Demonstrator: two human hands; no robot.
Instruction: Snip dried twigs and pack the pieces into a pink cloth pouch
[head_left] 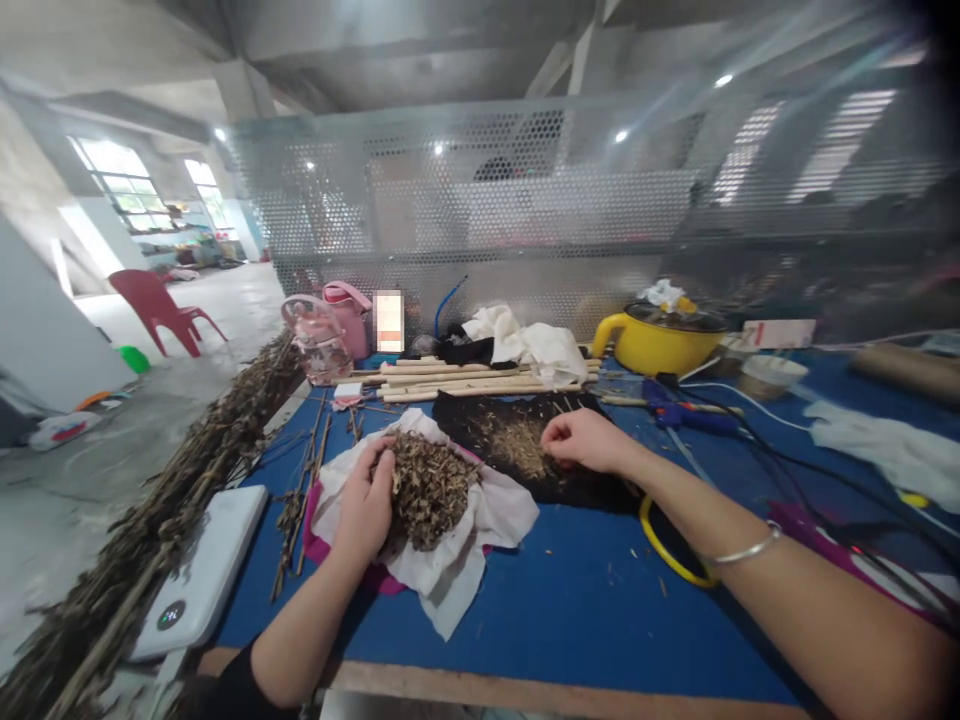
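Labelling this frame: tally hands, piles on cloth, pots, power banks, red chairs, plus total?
Hands: 2 (left hand, right hand)
Piles on cloth: 2 (coarse pile on white cloth, fine pile on black cloth)
Pots: 1 (yellow pot)
Power banks: 1
Red chairs: 1
Total: 7

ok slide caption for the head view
Left hand against dried plant bits on a white cloth, right hand at scraps on a black cloth.

Yellow pot (667,346) before a perforated screen (420,225), red chair (144,298) far left
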